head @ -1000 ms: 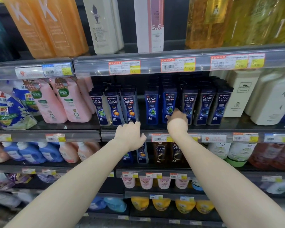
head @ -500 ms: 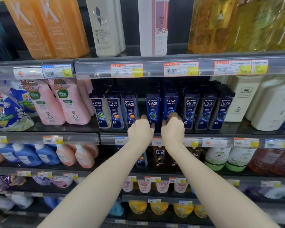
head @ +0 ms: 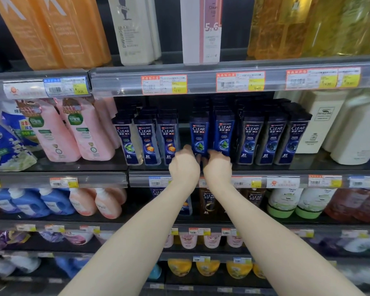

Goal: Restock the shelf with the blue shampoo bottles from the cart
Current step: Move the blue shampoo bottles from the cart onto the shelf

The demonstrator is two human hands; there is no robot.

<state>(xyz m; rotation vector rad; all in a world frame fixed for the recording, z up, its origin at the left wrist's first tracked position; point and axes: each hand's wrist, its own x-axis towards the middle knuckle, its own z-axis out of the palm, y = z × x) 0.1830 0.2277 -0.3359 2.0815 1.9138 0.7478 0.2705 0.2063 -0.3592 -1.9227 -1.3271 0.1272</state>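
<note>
Two bright-blue plastic shampoo bottles (head: 199, 133) stand upright, side by side, on the dark metal shelf (head: 308, 167) among dark navy bottles (head: 271, 137). The left hand (head: 184, 167) curls round one's base. The right hand (head: 217, 167) meets the other's foot; I cannot tell whether it grips.

Left of the left blue bottle (head: 199, 133), an open slot runs back into the shelf, bounded on its far side by the orange-label dark bottle (head: 168, 138). Right of it, the second blue bottle (head: 224, 133) stands touching, followed by tightly packed dark bottles (head: 271, 137). Above it, the price rail (head: 201, 82) leaves little headroom. In front, the left hand (head: 184, 168) and right hand (head: 217, 168) crowd its base.
</note>
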